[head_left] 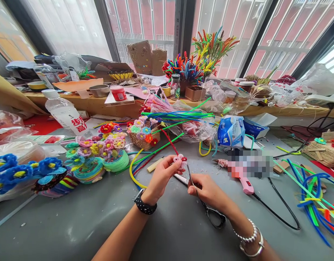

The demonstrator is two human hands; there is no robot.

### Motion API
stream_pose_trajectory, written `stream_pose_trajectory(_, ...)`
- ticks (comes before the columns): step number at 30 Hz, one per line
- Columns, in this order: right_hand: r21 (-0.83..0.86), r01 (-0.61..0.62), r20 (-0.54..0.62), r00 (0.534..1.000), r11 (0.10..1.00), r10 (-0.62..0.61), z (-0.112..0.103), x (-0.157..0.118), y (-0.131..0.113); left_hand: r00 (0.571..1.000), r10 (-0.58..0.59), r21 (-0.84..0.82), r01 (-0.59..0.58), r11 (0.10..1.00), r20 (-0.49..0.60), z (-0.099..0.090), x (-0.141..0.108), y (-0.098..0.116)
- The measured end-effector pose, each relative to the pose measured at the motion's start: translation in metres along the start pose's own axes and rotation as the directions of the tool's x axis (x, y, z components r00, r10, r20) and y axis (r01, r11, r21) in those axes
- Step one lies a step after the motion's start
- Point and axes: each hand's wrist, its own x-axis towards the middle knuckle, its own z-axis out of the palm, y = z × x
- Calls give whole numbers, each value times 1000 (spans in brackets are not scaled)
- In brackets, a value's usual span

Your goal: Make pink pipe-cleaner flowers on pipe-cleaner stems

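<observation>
Near the middle of the grey table, my left hand pinches a small pale pink flower with a red centre. A red glittery pipe cleaner runs up and left from the flower. My right hand is closed around metal scissors, whose blades point up beside the flower. Their black handle loops hang below my right hand. Whether the blade tips touch the flower is too small to tell.
Pipe-cleaner flower pots and blue flowers stand left. A pink glue gun with a black cord lies right, near loose pipe cleaners. Behind are a bottle, a blue tissue pack and a cluttered wooden ledge.
</observation>
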Motion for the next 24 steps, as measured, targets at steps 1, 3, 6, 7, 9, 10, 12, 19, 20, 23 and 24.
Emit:
stream_pose_trajectory(1,1,0,-4,1000,1000,0,0,0,0,1000,0,2,0,1000,3,0,0,0)
stream_pose_trajectory(3,0,1,-13,1000,1000,-1,0,0,-1,1000,0,3,0,1000,4,0,0,0)
stream_pose_trajectory(6,-5,4,-27,1000,1000,-4,0,0,-2,1000,5,0,-5,1000,4,-1,1,0)
stream_pose_trajectory(7,-3,10,-32,999,1000,-10,0,1,-2,1000,10,-2,-10,1000,3,-1,1,0)
stream_pose_trajectory(9,-2,26,-51,998,1000,-26,0,2,-3,1000,21,-6,-21,1000,2,-2,1,1)
stream_pose_trajectory(10,-2,32,-65,997,999,-32,0,2,-3,1000,26,-9,-26,1000,1,-3,1,1)
stream_pose_trajectory(12,-9,35,-94,995,999,-35,1,3,-2,999,37,-15,-37,999,-1,-3,1,1)
stream_pose_trajectory(19,-13,28,-87,996,1000,-29,2,4,-1,999,42,-18,-42,999,0,-3,1,1)
stream_pose_trajectory(20,-15,40,-74,996,999,-41,2,3,-1,999,43,-17,-43,999,-3,-2,1,1)
stream_pose_trajectory(23,-1,53,-54,997,999,-53,2,3,0,1000,29,3,-29,1000,-7,-1,0,2)
stream_pose_trajectory(24,8,50,-50,997,999,-50,2,3,0,1000,21,17,-21,1000,-5,0,0,1)
